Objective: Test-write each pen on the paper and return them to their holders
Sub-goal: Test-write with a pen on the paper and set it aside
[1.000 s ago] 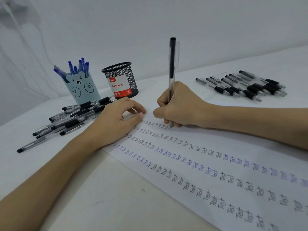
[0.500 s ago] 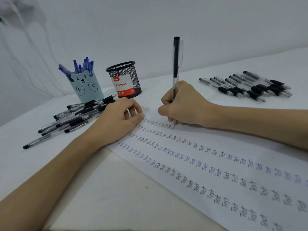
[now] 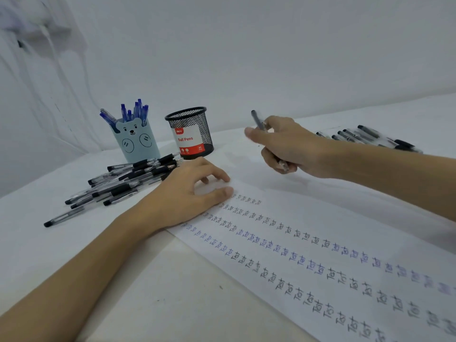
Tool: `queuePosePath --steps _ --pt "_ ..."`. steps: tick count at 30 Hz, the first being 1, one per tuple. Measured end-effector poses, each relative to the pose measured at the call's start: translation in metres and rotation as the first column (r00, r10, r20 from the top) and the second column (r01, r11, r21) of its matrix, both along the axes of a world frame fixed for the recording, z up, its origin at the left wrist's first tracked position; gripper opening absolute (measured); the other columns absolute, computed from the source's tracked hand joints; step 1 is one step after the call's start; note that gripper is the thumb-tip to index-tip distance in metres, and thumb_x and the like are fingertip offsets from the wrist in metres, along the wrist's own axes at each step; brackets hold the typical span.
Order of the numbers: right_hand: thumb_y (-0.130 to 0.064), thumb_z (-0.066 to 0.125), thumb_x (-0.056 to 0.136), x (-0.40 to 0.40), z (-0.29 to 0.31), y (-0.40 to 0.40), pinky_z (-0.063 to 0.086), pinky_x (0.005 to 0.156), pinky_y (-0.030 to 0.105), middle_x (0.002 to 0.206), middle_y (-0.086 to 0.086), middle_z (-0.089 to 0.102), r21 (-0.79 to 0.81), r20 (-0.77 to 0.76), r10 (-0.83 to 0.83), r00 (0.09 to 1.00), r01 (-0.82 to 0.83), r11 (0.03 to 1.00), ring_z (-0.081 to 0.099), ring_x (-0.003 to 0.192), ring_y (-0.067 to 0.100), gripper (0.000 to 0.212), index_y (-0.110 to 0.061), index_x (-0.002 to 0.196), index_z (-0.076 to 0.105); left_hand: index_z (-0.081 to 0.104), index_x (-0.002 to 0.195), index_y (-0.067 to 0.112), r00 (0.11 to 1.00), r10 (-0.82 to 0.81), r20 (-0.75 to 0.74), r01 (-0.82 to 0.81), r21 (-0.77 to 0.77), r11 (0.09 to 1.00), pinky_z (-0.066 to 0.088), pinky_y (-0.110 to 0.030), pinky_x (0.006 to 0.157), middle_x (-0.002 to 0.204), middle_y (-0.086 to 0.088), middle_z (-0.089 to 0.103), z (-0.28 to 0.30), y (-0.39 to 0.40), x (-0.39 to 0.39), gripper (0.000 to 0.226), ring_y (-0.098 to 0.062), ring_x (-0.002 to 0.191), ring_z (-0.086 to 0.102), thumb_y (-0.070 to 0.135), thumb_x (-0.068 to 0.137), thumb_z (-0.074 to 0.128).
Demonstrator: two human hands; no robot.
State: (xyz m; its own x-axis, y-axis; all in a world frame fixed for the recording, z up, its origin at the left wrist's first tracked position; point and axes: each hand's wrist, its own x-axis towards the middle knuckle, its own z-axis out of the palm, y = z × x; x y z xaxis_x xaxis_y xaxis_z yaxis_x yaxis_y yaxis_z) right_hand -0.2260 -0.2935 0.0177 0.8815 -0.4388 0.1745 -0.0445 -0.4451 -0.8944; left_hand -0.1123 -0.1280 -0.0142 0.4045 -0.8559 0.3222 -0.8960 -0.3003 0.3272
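The right hand (image 3: 288, 146) is raised clear of the paper (image 3: 320, 230), its fingers curled around a black pen (image 3: 259, 123). The pen's long axis runs obliquely through the fist: the cap end rises up and away from the person beyond the thumb, and the tip end shows below the curled fingers. No part of the pen touches the sheet.

The mesh holder (image 3: 191, 133), labelled "Ball Pens", stands to the left of this hand and slightly beyond it, mouth upward. It lies just beyond the left hand (image 3: 190, 193), but that hand is occupied. The likely next move, setting the tested pen down, therefore falls to the right hand, travelling leftward across the top of the paper.

The left hand lies loosely spread, fingertips and thumb pressing the near-left corner of the paper flat; it grips nothing.

Just to the left of that hand lies a loose pile of black pens (image 3: 118, 183). Beyond the pile stands the bear holder (image 3: 135, 141) filled with blue pens. A row of black pens (image 3: 370, 137) lies beyond the right forearm.
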Motion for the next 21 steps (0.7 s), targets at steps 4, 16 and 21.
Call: queuePosePath --steps 4,16,21 --pt "-0.036 0.033 0.102 -0.001 0.005 -0.006 0.027 0.034 0.015 0.037 0.001 0.042 0.081 -0.016 0.034 0.999 -0.033 0.996 0.034 0.031 0.015 0.038 -0.006 0.095 0.055 0.062 0.109 0.038 0.999 -0.028 0.016 0.028 0.044 0.999 0.034 -0.007 0.080 0.113 0.023 0.055 0.001 0.000 -0.003 0.045 0.007 0.103 0.048 0.066 0.075 0.056" --pt "-0.026 0.058 0.093 0.002 0.006 -0.012 0.043 0.046 0.022 0.047 0.001 0.049 0.310 -0.014 0.022 1.000 -0.017 0.951 0.045 0.044 0.015 0.026 -0.006 0.078 0.056 0.067 0.106 0.036 1.000 0.020 -0.017 -0.020 0.008 1.000 0.036 -0.008 0.083 0.105 0.016 0.056 0.001 0.000 -0.005 0.037 0.002 0.098 0.051 0.056 0.076 0.056" --pt "-0.015 0.052 0.090 0.005 0.002 -0.029 0.042 0.048 0.021 0.043 -0.004 0.057 0.089 -0.081 -0.105 0.991 0.112 0.990 0.050 0.040 0.011 0.017 -0.002 0.084 0.062 0.068 0.099 0.036 0.999 0.047 -0.006 -0.047 -0.046 0.998 0.042 -0.013 0.080 0.099 0.021 0.062 0.002 0.002 -0.005 0.041 0.005 0.091 0.056 0.067 0.074 0.057"
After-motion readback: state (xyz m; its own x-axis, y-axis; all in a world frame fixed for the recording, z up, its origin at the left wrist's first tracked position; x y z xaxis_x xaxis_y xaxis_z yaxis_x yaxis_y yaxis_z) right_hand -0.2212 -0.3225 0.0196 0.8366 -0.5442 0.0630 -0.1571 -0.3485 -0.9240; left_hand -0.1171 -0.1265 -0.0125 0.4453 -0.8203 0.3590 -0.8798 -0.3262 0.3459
